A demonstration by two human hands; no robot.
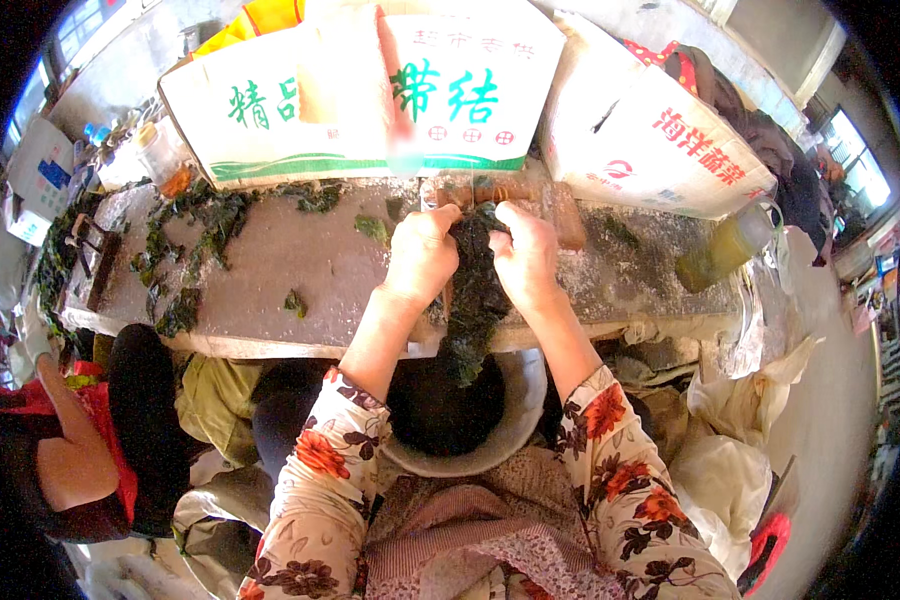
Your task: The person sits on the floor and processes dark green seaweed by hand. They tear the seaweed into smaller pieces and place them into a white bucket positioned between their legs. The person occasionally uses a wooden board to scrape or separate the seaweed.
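A dark green strip of kelp (476, 300) hangs between my two hands, over the near edge of the worktable. My left hand (424, 251) pinches its upper left side between thumb and bent fingers. On the other side, my right hand (526, 255) grips the upper right of the strip. The kelp's lower end dangles above a white basin (526, 420) in front of my lap, whose inside looks dark. Just beyond my fingers lies a brown wooden block (566, 217), partly hidden by my right hand.
White printed cartons (457, 90) (652, 142) stand along the back of the worktable (292, 262). Loose kelp (176, 240) and a jar (161, 154) lie left; a yellowish bottle (727, 244) leans right. Another person's arm (67, 405) shows at far left.
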